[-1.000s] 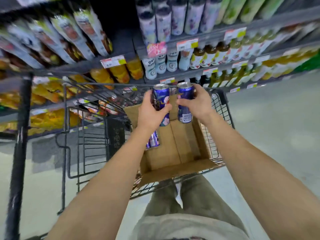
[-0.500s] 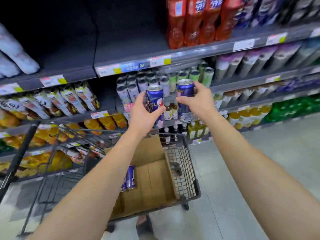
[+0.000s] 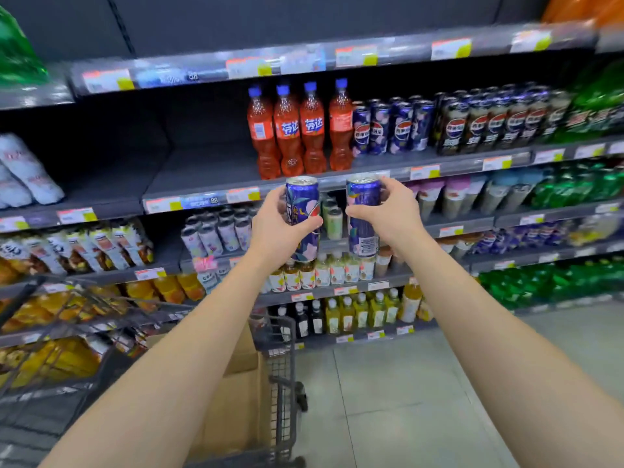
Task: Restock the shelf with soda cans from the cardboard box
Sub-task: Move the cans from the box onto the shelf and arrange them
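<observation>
Head view: the left hand (image 3: 275, 228) is gripping 1 blue can (image 3: 303, 204) upright, and the right hand (image 3: 388, 214) is clutching a 2nd can (image 3: 362, 216), both held before the shelf (image 3: 202, 177), just below the orange bottles (image 3: 297, 130). The box (image 3: 236, 400) is sitting near, in the cart (image 3: 285, 383).

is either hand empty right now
No: the left hand grips one tall blue soda can and the right hand another blue can.
</observation>
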`<act>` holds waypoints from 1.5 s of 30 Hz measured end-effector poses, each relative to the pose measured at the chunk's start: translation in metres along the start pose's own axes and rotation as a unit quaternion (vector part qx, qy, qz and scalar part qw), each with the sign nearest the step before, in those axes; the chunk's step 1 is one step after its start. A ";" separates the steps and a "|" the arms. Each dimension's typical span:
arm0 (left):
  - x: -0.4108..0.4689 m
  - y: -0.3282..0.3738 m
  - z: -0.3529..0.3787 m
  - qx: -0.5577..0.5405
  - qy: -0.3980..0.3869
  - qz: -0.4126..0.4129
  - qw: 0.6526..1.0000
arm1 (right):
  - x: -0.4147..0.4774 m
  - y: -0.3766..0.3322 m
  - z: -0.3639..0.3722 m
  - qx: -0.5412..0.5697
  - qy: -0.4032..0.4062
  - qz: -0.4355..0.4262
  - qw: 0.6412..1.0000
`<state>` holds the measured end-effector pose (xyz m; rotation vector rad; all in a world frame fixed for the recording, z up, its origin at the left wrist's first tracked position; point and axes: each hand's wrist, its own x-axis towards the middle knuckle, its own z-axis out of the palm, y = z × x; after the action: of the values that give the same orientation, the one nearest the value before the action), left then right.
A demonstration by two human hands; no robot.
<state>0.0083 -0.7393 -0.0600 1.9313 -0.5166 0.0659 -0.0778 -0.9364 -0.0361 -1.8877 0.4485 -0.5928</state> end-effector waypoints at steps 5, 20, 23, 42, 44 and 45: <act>0.027 0.029 0.027 -0.012 -0.006 0.019 1.000 | 0.034 -0.003 -0.035 0.013 0.005 -0.012 1.000; 0.189 0.009 0.123 -0.014 -0.014 0.014 1.000 | 0.232 0.046 -0.042 -0.037 -0.016 -0.048 0.998; 0.209 0.000 0.130 -0.006 -0.007 0.004 1.000 | 0.268 0.056 -0.030 -0.036 -0.011 -0.059 0.998; 0.230 -0.001 0.144 0.016 0.039 -0.044 0.998 | 0.365 0.098 0.009 -0.025 -0.039 -0.039 0.998; 0.232 0.002 0.147 0.017 0.042 -0.043 0.998 | 0.370 0.102 0.010 -0.033 -0.053 -0.044 0.997; 0.233 0.003 0.150 0.018 0.045 -0.042 0.998 | 0.371 0.104 0.011 -0.035 -0.061 -0.045 0.997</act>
<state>0.1891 -0.9489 -0.0539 1.9727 -0.3761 0.1068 0.2243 -1.1745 -0.0637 -2.0061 0.3099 -0.5238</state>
